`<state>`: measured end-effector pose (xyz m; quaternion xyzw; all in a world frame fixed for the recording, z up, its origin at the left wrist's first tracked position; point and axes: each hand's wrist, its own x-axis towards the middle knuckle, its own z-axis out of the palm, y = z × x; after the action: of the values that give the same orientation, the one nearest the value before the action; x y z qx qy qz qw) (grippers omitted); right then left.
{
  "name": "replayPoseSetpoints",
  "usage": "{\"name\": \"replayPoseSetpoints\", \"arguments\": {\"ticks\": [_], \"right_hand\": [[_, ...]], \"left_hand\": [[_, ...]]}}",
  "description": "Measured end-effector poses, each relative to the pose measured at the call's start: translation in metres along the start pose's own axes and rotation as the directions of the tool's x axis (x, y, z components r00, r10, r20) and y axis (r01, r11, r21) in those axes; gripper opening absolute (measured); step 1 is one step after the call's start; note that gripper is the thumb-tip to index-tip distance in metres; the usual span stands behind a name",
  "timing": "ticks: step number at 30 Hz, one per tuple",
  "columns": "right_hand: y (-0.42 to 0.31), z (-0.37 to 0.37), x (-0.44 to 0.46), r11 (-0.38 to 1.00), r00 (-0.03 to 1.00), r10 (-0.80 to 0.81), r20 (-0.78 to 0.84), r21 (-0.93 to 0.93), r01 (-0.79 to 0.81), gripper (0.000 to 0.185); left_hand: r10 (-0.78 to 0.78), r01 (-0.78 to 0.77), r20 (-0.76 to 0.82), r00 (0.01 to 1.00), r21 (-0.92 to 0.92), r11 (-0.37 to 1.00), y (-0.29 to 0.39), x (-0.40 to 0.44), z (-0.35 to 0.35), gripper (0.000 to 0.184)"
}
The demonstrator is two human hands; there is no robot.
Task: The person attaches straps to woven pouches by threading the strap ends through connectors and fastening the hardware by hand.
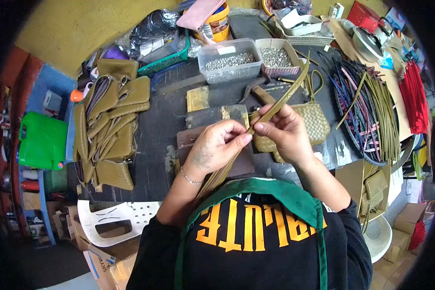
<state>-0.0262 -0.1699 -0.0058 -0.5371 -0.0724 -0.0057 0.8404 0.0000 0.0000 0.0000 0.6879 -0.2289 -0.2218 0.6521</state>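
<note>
Both hands meet over the front of the dark table, pinching an olive strap [286, 96]. Its free end points up and to the right. My left hand [215, 147] has thumb and fingertips closed on the strap, and more olive strips [216, 180] hang below it toward the apron. Just to the right, my right hand [284, 133] grips the same strap between thumb and fingers. Behind that hand lies an olive woven pouch [314, 121] with a loop. A hammer [262, 95] rests beyond the hands. Under them is a brown board [241, 162], partly hidden.
Olive pouches [113, 121] are piled at the left. A clear tub [230, 72] and a smaller box [277, 70] of metal pieces stand at the back. On the right, a round tray [378, 163] holds coloured strips. A white chair [94, 232] is at front left.
</note>
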Motion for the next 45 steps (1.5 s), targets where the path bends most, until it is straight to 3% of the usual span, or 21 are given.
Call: {"name": "replayPoseSetpoints", "arguments": {"ticks": [3,4,5,7,9,10,12,13,14,15,17,20,23,27,30,32,36,41,43,44,45], "right_hand": [[-0.001,0.006,-0.003,0.991,0.999,-0.008,-0.043,-0.134,0.003,0.023],[-0.006,0.005,0.001,0.997,0.999,0.014,0.035,-0.072,-0.012,0.024],[-0.012,0.003,0.006,0.999,0.993,0.043,0.111,-0.005,-0.043,0.025],[-0.014,-0.008,0.028,0.980,0.966,0.048,0.253,-0.199,0.003,0.029],[-0.022,-0.022,0.062,0.925,0.967,0.082,0.240,-0.380,0.016,0.028],[-0.025,-0.031,0.077,0.953,0.980,0.065,0.189,-0.302,-0.005,0.024],[-0.010,-0.072,0.126,0.760,0.997,-0.026,-0.078,-0.650,-0.031,0.024],[-0.012,-0.091,0.145,0.473,0.990,-0.106,-0.095,-0.880,-0.034,0.019],[0.005,-0.126,0.168,0.330,0.976,-0.130,-0.176,-0.936,-0.125,0.021],[0.014,-0.148,0.180,0.136,0.967,-0.226,-0.113,-0.987,-0.083,0.022],[0.027,-0.181,0.204,-0.100,0.989,-0.090,-0.116,-0.987,-0.125,0.024],[0.042,-0.204,0.225,-0.316,0.976,0.171,-0.136,-0.946,-0.076,0.028],[0.051,-0.201,0.226,-0.330,0.970,0.225,-0.092,-0.944,-0.013,0.025],[0.047,-0.206,0.226,-0.215,0.947,0.280,-0.156,-0.972,-0.097,0.022],[0.050,-0.209,0.222,-0.229,0.954,0.247,-0.168,-0.967,-0.111,0.019],[0.052,-0.205,0.218,-0.223,0.992,0.040,-0.120,-0.969,-0.108,0.017],[0.060,-0.204,0.215,-0.209,0.983,-0.178,-0.049,-0.974,-0.087,0.019],[0.040,-0.195,0.202,-0.142,0.973,-0.215,-0.088,-0.983,-0.120,0.019],[0.030,-0.186,0.196,0.190,0.930,-0.250,-0.268,-0.956,-0.225,0.022],[0.027,-0.184,0.194,0.210,0.906,-0.323,-0.274,-0.954,-0.214,0.022],[0.029,-0.189,0.196,0.360,0.895,-0.308,-0.324,-0.910,-0.206,0.019]], "left_hand": [[0.094,-0.080,-0.088,0.992,0.151,0.985,0.002,-0.005,0.003,0.009],[0.173,-0.157,-0.103,0.979,0.150,0.976,-0.005,-0.003,0.003,0.008],[0.174,-0.167,-0.108,0.979,0.078,0.983,-0.002,-0.003,0.006,0.006],[0.080,-0.101,-0.144,0.986,-0.143,0.985,0.001,-0.006,0.008,0.003],[0.060,-0.097,-0.184,0.981,-0.199,0.975,-0.002,-0.009,0.004,0.002],[0.067,-0.104,-0.187,0.980,-0.197,0.975,-0.001,-0.011,0.002,0.002],[0.042,-0.115,-0.269,0.962,-0.263,0.958,0.001,-0.016,-0.006,0.002],[0.046,-0.122,-0.285,0.957,-0.257,0.959,0.002,-0.020,-0.011,0.002],[0.076,-0.156,-0.323,0.944,-0.232,0.960,0.002,-0.023,-0.017,0.002],[0.106,-0.190,-0.363,0.926,-0.206,0.960,0.002,-0.025,-0.022,0.002],[0.126,-0.229,-0.431,0.893,-0.197,0.953,0.003,-0.026,-0.029,0.003],[0.163,-0.203,-0.426,0.890,-0.050,0.978,-0.001,-0.021,-0.034,0.002],[0.127,-0.214,-0.408,0.904,-0.175,0.961,-0.008,-0.014,-0.029,0.002],[0.127,-0.166,-0.338,0.932,-0.090,0.982,-0.008,-0.006,-0.028,0.006],[0.116,-0.161,-0.342,0.933,-0.105,0.981,-0.007,-0.004,-0.025,0.008],[0.155,-0.173,-0.338,0.928,-0.024,0.985,-0.006,-0.005,-0.026,0.008],[0.147,-0.160,-0.326,0.934,-0.013,0.987,-0.007,-0.009,-0.025,0.004],[0.181,-0.182,-0.295,0.938,0.023,0.983,-0.010,-0.007,-0.022,0.003],[0.159,-0.184,-0.378,0.912,-0.032,0.982,-0.011,-0.008,-0.020,0.006],[0.143,-0.179,-0.390,0.909,-0.055,0.982,-0.009,-0.008,-0.018,0.007],[0.127,-0.165,-0.408,0.904,-0.059,0.985,-0.009,-0.007,-0.018,0.007]]}}
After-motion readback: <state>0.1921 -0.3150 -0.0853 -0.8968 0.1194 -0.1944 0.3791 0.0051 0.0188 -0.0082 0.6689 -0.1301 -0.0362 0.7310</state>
